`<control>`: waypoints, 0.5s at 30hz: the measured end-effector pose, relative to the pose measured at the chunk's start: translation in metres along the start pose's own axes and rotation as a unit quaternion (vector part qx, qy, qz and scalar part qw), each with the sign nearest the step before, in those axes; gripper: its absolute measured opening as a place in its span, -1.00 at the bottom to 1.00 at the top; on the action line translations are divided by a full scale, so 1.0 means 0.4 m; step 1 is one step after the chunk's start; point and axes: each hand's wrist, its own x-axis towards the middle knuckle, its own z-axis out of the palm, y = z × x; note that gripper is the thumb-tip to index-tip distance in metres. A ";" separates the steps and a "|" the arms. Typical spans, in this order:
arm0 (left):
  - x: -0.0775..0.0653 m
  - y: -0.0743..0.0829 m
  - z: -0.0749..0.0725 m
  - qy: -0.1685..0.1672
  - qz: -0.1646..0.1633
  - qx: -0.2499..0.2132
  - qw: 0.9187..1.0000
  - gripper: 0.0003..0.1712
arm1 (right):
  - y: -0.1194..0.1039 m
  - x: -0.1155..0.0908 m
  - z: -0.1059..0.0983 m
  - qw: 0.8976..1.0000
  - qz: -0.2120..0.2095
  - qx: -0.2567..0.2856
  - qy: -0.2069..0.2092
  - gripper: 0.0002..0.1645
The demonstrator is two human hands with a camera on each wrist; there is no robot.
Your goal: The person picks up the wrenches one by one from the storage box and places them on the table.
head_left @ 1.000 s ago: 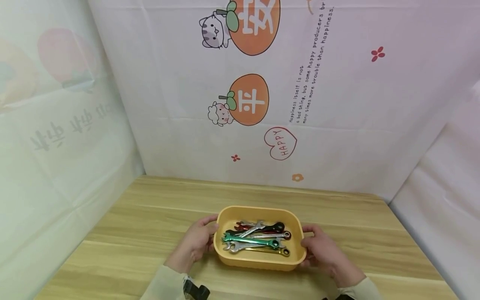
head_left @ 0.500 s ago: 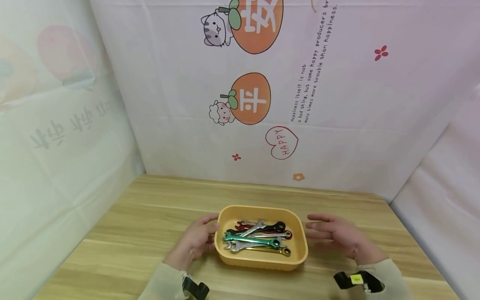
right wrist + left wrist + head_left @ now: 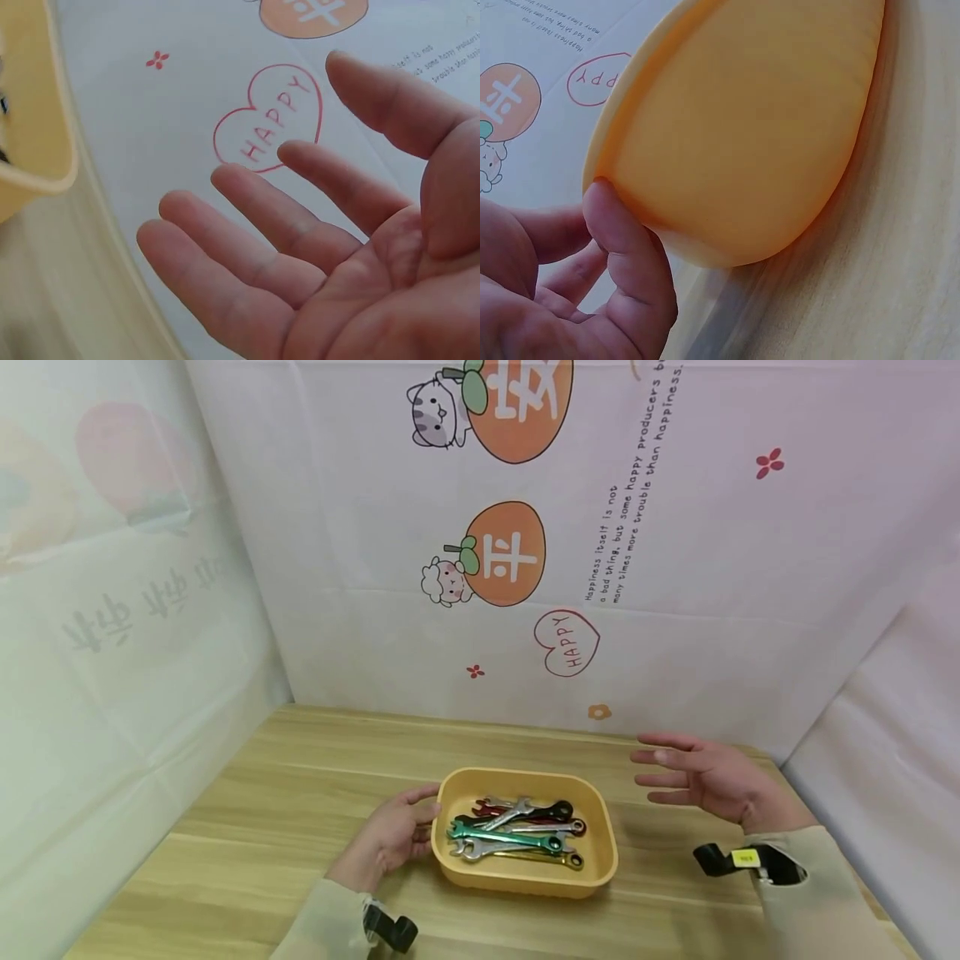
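Note:
A yellow plastic box (image 3: 525, 883) rests on the table in the head view, holding a pile of ratcheting combination wrenches. Uppermost lies a green wrench (image 3: 510, 838), with silver, red, black and gold ones around and under it. My left hand (image 3: 393, 832) holds the left end of the box; the left wrist view has the thumb (image 3: 619, 225) bent against the rim, with other fingers partly hidden behind it. To the right of the box, my right hand (image 3: 720, 779) is raised with fingers spread and palm bare, touching nothing.
The wood-grain table (image 3: 247, 827) extends around the box. A white printed sheet (image 3: 375, 652) rises behind its back edge, with further white sheets at left and right. Each wrist carries a black strap mount (image 3: 390, 931).
My right hand has let go of the box's right end and moved right and up, its fingers spreading. The left hand stays at the box, which keeps its place.

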 end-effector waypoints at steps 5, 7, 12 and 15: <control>0.001 0.000 0.000 -0.006 0.001 0.000 1.000 -0.46 | -0.022 0.017 0.013 1.000 0.010 0.009 0.003 -0.60; 0.002 0.000 0.000 -0.006 0.001 -0.001 1.000 -0.46 | -0.028 0.027 0.019 1.000 0.013 0.011 0.001 -0.59; 0.000 0.001 0.000 -0.003 0.002 0.002 1.000 -0.47 | -0.048 0.055 0.037 0.999 0.016 -0.001 -0.027 -0.56; -0.001 0.002 0.000 -0.001 0.003 0.004 1.000 -0.47 | -0.059 0.074 0.053 0.998 0.023 -0.016 -0.050 -0.49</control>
